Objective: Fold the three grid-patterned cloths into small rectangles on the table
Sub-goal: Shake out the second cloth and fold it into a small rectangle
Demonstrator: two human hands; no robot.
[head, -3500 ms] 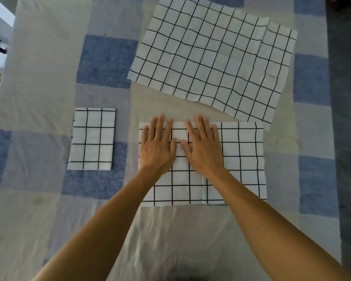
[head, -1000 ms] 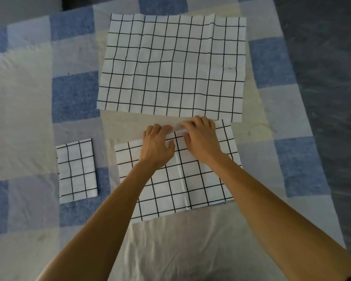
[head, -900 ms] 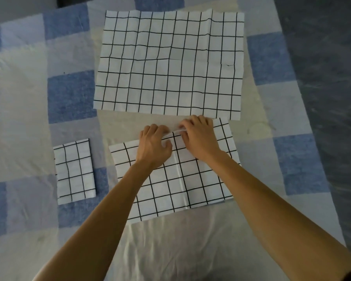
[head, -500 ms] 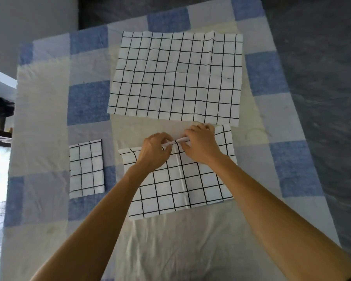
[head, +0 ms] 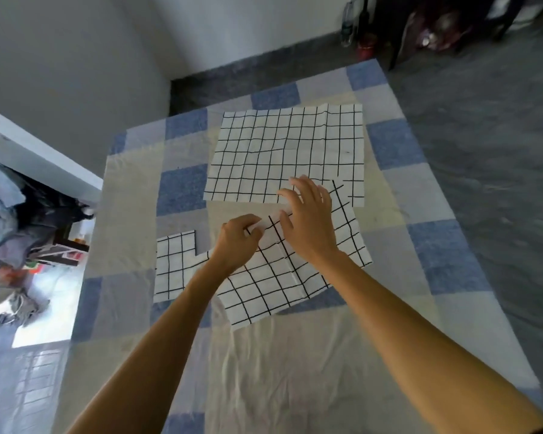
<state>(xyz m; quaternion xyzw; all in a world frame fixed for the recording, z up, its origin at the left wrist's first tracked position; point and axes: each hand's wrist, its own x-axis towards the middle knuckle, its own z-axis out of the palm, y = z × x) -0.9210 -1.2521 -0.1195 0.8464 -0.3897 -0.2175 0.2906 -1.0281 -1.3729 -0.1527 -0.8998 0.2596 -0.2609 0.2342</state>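
The right grip (head: 308,223) has let go, fingers now spread above the half-folded cloth (head: 279,277) on the counter (head: 295,371); the left grip (head: 237,242) still pinches its far edge. The cloth has skewed, so it wants squaring; folded cloth (head: 173,267) left, flat cloth (head: 286,151) far

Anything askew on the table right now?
Yes. The half-folded cloth lies skewed, not square to the table: its far right corner overlaps the unfolded cloth, and its left corner reaches the folded cloth. The left hand pinches its far edge.
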